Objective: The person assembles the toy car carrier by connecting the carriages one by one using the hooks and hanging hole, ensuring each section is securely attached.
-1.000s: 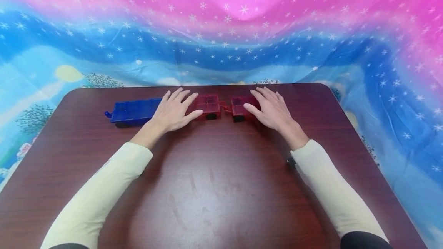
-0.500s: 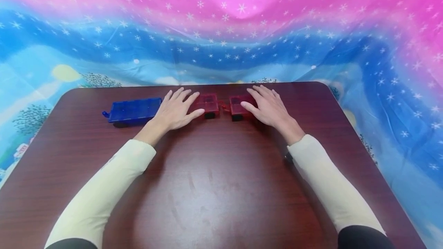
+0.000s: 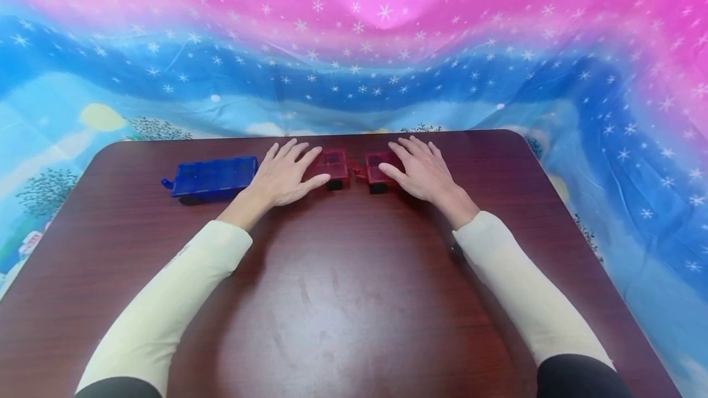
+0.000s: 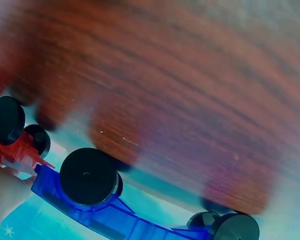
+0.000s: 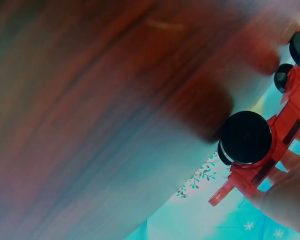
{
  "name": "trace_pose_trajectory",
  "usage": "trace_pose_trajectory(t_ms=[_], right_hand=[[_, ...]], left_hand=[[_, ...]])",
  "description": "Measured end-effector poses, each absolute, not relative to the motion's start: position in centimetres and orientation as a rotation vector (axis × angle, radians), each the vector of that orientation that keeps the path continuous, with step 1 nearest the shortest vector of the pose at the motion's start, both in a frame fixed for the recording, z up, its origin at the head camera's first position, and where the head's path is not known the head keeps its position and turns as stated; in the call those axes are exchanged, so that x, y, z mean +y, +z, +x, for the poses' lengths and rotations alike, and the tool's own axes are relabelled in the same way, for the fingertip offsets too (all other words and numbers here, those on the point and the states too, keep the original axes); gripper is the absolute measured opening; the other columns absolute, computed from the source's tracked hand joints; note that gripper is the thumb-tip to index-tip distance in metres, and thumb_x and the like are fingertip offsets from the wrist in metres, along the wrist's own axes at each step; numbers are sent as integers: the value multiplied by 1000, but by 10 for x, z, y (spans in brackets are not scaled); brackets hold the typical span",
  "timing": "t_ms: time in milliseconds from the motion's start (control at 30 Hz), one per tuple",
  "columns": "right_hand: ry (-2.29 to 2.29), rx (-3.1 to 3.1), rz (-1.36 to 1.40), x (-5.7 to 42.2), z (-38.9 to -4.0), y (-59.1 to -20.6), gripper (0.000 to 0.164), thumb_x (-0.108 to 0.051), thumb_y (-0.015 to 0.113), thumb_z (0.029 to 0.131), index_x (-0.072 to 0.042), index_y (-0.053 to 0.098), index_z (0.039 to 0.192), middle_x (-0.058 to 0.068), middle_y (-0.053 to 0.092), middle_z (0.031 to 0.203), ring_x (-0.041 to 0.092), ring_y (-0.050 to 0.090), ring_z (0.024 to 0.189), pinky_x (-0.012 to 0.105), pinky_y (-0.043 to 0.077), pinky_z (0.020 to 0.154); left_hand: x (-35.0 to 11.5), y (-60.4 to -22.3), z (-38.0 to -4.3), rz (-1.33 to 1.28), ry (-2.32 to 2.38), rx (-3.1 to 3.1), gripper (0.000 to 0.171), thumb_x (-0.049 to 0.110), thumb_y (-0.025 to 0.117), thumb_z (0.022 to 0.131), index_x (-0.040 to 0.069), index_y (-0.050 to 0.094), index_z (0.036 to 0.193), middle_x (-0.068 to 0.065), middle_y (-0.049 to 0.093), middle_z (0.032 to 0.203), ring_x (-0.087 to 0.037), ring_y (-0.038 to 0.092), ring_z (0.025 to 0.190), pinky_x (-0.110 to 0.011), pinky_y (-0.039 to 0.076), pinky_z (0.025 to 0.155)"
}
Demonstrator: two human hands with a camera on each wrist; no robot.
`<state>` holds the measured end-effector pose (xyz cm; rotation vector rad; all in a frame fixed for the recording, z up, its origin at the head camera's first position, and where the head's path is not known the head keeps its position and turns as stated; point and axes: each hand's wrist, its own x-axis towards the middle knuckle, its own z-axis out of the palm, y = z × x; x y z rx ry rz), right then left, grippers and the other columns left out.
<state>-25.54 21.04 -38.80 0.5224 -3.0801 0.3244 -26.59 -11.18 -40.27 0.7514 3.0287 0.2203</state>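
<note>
Three toy wagons on black wheels stand in a row near the table's far edge. At the left is a translucent blue wagon (image 3: 212, 175) with a hook at its outer end. Over its right end and part of the middle red wagon (image 3: 334, 161) lies my left hand (image 3: 282, 180), fingers spread and straight. My right hand (image 3: 423, 172), also outstretched, covers most of the right-hand red wagon (image 3: 373, 167). Between the red wagons, thin red coupling parts (image 3: 356, 169) show; whether they are linked cannot be made out. In the right wrist view, fingers (image 5: 292, 160) rest along a red wagon's far side.
The brown wooden table (image 3: 332, 300) extends from the wagons toward me. A pink and blue curtain (image 3: 354, 48) with snowflakes hangs behind it and along the sides. Both forearms wear pale sleeves (image 3: 166, 287).
The right hand has slid a little left across its red wagon, and the left hand has shifted slightly right. The wagons look unmoved; the head view has tilted a touch.
</note>
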Motion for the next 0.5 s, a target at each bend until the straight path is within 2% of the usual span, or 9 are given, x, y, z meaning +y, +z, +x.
trace_pose_trajectory(t_ms=[333,500], right_hand=[[261,-3126,545,206,-257,-393,83,-73,29,99,-21,25,163,11,22,167,33,6,155,58,-3,121],[199,-3141,551,204,-259,-395,85,-76,26,98,-22,22,164,10,21,168,32,5,156,59,-5,120]], left_hand=[[-108,-405,-270,756,217,2999,89,80,29,93,26,23,164,-12,26,165,-35,10,155,-58,1,122],[-107,-406,-271,758,182,2992,90,80,29,93,27,20,164,-11,23,167,-34,7,155,-58,-2,121]])
